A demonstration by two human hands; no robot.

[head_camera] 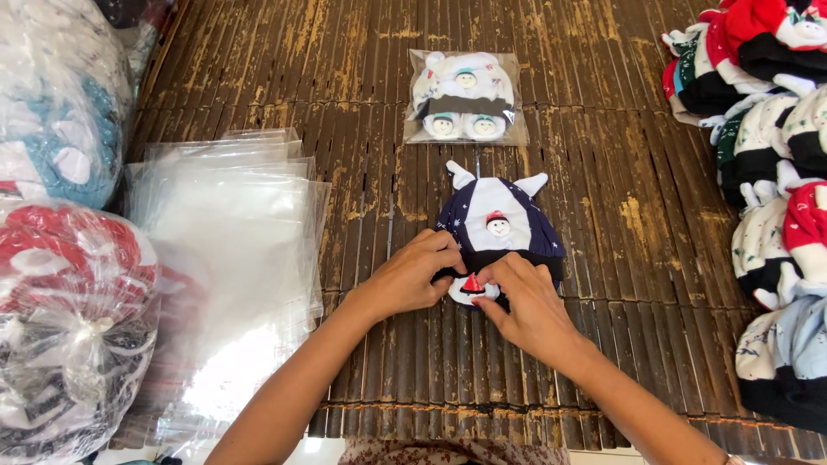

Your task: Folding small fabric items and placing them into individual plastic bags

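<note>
I see L hand & R hand pinching the small white mitten, tucking it under navy baby hat on bamboo mat.

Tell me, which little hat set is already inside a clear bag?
The white set at the top of the mat, sealed in its own clear bag. The dark blue hat under both hands is still bare.

Both bare forearms reach up from the lower edge and converge toward the middle. The left hand lies palm down, fingers curled inward with the tips pinched together. The right hand angles in from the other side, its fingers bent and fingertips meeting the left's, knuckles raised.
</note>
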